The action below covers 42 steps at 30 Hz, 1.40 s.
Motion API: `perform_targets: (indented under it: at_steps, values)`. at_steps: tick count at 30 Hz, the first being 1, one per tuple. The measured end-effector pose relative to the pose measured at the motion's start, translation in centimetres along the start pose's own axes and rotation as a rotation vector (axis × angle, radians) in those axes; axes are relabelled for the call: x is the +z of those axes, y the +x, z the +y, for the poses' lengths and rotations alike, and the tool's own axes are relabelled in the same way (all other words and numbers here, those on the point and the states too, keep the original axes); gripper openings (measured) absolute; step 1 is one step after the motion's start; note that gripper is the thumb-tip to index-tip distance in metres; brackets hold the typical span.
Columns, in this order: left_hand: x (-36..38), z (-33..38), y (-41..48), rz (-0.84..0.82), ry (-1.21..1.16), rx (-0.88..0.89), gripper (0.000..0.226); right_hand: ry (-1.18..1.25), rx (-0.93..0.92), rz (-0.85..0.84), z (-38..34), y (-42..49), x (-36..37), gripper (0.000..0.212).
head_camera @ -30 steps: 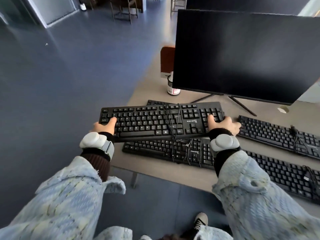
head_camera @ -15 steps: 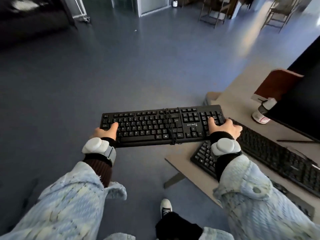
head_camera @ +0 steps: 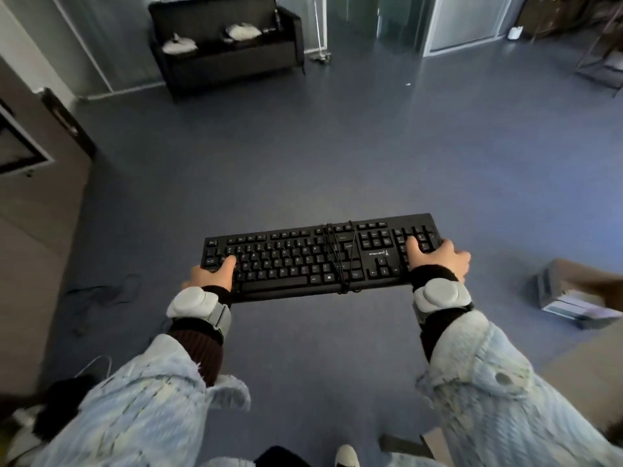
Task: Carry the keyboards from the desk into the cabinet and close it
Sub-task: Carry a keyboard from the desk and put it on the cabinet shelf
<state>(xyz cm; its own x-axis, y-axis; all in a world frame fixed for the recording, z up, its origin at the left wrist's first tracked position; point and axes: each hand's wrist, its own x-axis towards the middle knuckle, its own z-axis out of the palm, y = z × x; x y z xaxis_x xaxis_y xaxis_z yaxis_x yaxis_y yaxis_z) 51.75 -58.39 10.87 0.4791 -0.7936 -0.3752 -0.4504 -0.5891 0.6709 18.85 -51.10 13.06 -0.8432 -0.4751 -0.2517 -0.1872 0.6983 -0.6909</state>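
Observation:
A black keyboard (head_camera: 303, 254) with its cable wound around its middle is held level in the air over the blue floor. My left hand (head_camera: 212, 274) grips its left end, thumb on the keys. My right hand (head_camera: 438, 257) grips its right end the same way. A tall grey-brown cabinet (head_camera: 30, 197) stands at the left edge of the view, with a dark handle on its side. The desk's corner (head_camera: 580, 362) shows at the lower right, behind my right arm.
A dark sofa (head_camera: 229, 45) with white items on it stands against the far wall. Loose cables (head_camera: 101, 294) lie on the floor by the cabinet. A box with papers (head_camera: 569, 298) sits at the right. Chairs stand far right.
I have turned left, away from the desk, with the keyboard in both hands. The monitor and the other keyboards have left the view; the cabinet and sofa have come in.

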Motion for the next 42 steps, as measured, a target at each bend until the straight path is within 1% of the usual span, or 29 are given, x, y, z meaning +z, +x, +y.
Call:
perform_targets:
  at_steps: [3, 6, 7, 9, 13, 15, 16, 20, 24, 25, 32, 34, 35, 38, 42]
  values:
    - [-0.9, 0.8, 3.6, 0.030, -0.059, -0.066, 0.084, -0.005, -0.056, -0.051, -4.0, 1.1, 3.8, 0.060]
    - [-1.6, 1.7, 8.0, 0.077, -0.049, -0.117, 0.072, -0.040, -0.084, -0.091, -7.9, 2.5, 8.5, 0.061]
    - [-1.5, 2.0, 8.5, 0.066, -0.045, -0.111, 0.070, -0.051, -0.087, -0.091, -8.4, 2.6, 8.8, 0.061]
    - [-1.8, 2.8, 11.4, 0.068, -0.080, -0.138, 0.069, -0.062, -0.113, -0.113, -11.1, 3.4, 11.7, 0.062]
    - [-3.9, 5.8, 18.1, 0.095, -0.165, -0.143, 0.058, -0.057, -0.172, -0.154, -18.9, 4.6, 17.8, 0.061]
    - [-6.0, 7.5, 22.2, 0.142, -0.211, -0.161, 0.061, -0.059, -0.207, -0.180, -23.8, 4.8, 21.3, 0.061]
    - [-6.1, 7.9, 22.7, 0.149, -0.211, -0.171, 0.064, -0.064, -0.213, -0.177, -24.3, 4.9, 21.8, 0.061]
    - [-9.3, 11.2, 29.3, 0.278, -0.244, -0.198, 0.069, -0.023, -0.311, -0.216, -32.0, 5.1, 28.5, 0.063]
    - [-11.7, 12.4, 34.7, 0.296, -0.250, -0.263, 0.075, -0.041, -0.374, -0.295, -38.5, 5.2, 34.9, 0.062]
    - [-11.9, 12.2, 35.0, 0.282, -0.252, -0.275, 0.075, -0.052, -0.378, -0.300, -38.9, 5.2, 35.5, 0.062]
    - [-13.3, 14.3, 44.1, 0.437, -0.340, -0.440, 0.076, -0.104, -0.528, -0.552, -51.3, 6.9, 48.7, 0.057]
    - [-13.8, 14.7, 44.8, 0.483, -0.380, -0.474, 0.075, -0.115, -0.569, -0.587, -53.4, 6.6, 50.6, 0.056]
    - [-14.0, 15.2, 45.9, 0.529, -0.412, -0.502, 0.074, -0.115, -0.599, -0.632, -55.4, 6.6, 52.0, 0.056]
    - [-14.8, 16.3, 47.9, 0.630, -0.420, -0.580, 0.072, -0.150, -0.676, -0.707, -60.0, 5.9, 56.0, 0.057]
    - [-16.7, 15.8, 50.3, 0.756, -0.452, -0.678, 0.069, -0.198, -0.767, -0.808, -63.7, 3.2, 61.3, 0.059]
